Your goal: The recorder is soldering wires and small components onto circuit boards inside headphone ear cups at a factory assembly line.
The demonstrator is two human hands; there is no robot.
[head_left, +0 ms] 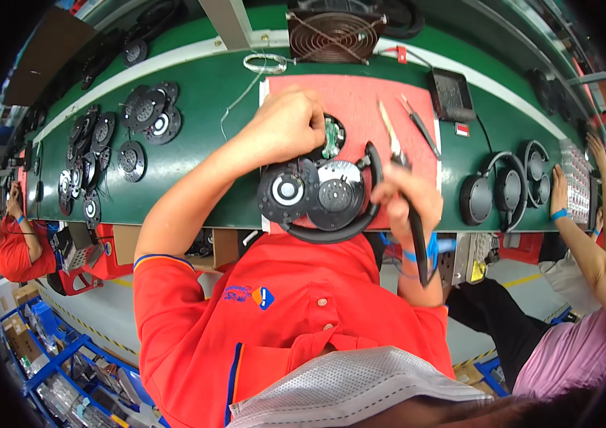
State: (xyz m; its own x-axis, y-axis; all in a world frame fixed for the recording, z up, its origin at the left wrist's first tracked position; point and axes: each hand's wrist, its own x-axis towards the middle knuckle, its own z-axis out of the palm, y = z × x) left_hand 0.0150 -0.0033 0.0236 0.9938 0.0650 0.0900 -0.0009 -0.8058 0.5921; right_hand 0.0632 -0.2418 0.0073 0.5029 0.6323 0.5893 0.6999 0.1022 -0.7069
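hands (290, 125) (406, 194) work on headphones (321, 196)

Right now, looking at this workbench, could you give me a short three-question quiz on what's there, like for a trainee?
1. True or false: the right hand holds a pen-like tool.
2. What colour is the mat under the headphone parts? A blue, B red, C yellow.
3. What does the left hand press on?

Key: 1 true. 2 B. 3 An ear cup with a green circuit board.
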